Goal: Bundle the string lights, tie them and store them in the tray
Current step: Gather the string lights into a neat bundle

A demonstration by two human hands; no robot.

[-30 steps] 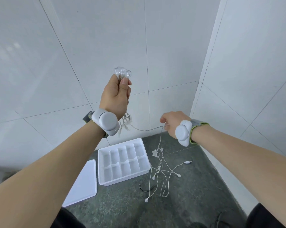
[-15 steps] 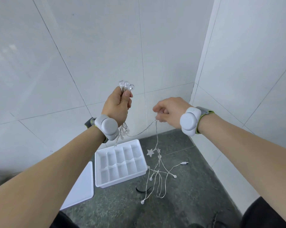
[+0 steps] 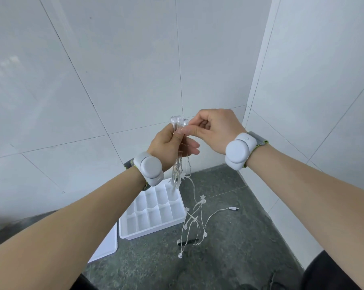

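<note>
Reaching forward from the bottom edge of the head view, two bare forearms meet in front of a tiled corner, each wrist wearing a white rounded device on a strap. On the dark speckled floor nearest the person, a flat white lid [image 3: 102,246] lies just to the left of the white compartment tray [image 3: 156,230], which sits open with its two rows of cells showing. Just to the right of the tray, the loose end of the string lights [image 3: 192,220] trails down onto the floor in thin loops dotted with small star-shaped and round bulbs, and its white plug [image 3: 233,208] lies a little apart to the right. A short black tie [image 3: 187,241] rests on the floor under those loops.

Higher up, the left hand [image 3: 168,146] grips the gathered part of the strand, thumb pressing the wires against its fingers, with a cluster of clear bulbs standing out above the fist and several wire loops hanging below it. The right hand [image 3: 217,129] touches the left at that cluster, thumb and forefinger pinching the strand beside the bulbs, the other fingers curled. Behind both hands rise pale wall tiles [image 3: 114,70] that meet at the corner on the right.
</note>
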